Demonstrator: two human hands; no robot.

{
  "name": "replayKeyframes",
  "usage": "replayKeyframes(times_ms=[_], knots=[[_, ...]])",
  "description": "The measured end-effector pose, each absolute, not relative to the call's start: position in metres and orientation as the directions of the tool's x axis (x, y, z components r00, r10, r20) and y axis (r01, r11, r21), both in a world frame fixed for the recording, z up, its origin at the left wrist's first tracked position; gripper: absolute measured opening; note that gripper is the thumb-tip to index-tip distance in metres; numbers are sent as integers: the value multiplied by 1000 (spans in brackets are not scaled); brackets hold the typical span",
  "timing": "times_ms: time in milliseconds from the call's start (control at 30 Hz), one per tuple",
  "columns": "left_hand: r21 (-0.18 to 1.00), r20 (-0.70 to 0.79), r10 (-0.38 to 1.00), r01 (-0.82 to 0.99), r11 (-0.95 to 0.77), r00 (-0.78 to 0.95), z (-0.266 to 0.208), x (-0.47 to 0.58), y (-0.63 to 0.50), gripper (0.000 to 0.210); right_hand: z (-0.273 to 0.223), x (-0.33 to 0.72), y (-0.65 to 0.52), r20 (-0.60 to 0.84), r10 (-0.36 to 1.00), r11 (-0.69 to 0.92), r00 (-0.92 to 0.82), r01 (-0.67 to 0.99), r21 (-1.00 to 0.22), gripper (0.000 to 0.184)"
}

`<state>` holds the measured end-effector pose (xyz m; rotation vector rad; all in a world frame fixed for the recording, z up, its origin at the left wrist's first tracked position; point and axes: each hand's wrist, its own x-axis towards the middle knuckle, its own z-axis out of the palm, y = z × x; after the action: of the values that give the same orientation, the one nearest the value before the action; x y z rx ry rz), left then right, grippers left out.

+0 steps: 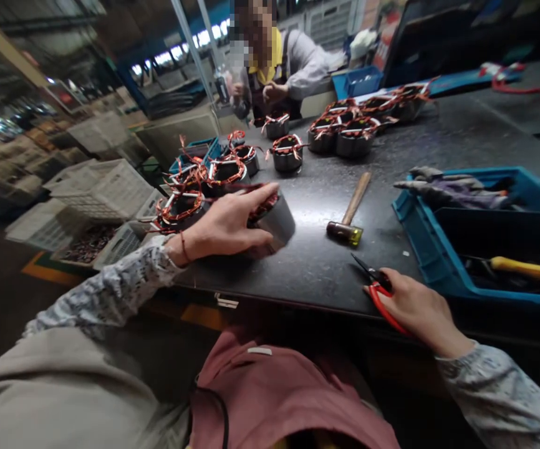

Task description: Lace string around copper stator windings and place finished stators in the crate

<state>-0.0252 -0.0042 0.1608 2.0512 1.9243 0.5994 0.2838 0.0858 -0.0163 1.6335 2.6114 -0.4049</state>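
Observation:
My left hand grips a grey motor stator by its rim, tilted on its side over the near edge of the dark table. Copper windings show inside it, partly covered by my fingers. In my right hand are red-handled scissors, their dark, narrow blades pointing up and left; whether the blades are parted is hard to see. Between the hands, farther back, lies a hammer with a wooden handle and a yellow-green face. Just left of the held stator stands another wound stator.
Several stators with orange leads stand across the table. A blue bin at right holds gloves and a yellow-handled tool. White crates stand on the left. Across the table is a co-worker.

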Motion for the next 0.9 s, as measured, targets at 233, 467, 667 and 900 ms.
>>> replayKeyframes(times_ms=[233, 467, 667, 900], knots=[[-169, -33, 992, 979, 115, -122, 124, -86, 8, 77, -21, 283, 90, -151, 876, 426, -458, 882, -202, 43], [-271, 308, 938, 960, -76, 161, 105, -67, -17, 49, 0, 267, 102, -165, 878, 462, -450, 886, 39, 33], [-35, 497, 758, 882, -469, 423, 8, -19, -10, 29, 34, 211, 120, -34, 842, 536, -538, 831, 148, 26], [270, 472, 817, 828, -492, 331, -56, -29, 41, 25, 68, 34, 278, 233, 578, 803, -782, 596, 9, 37]])
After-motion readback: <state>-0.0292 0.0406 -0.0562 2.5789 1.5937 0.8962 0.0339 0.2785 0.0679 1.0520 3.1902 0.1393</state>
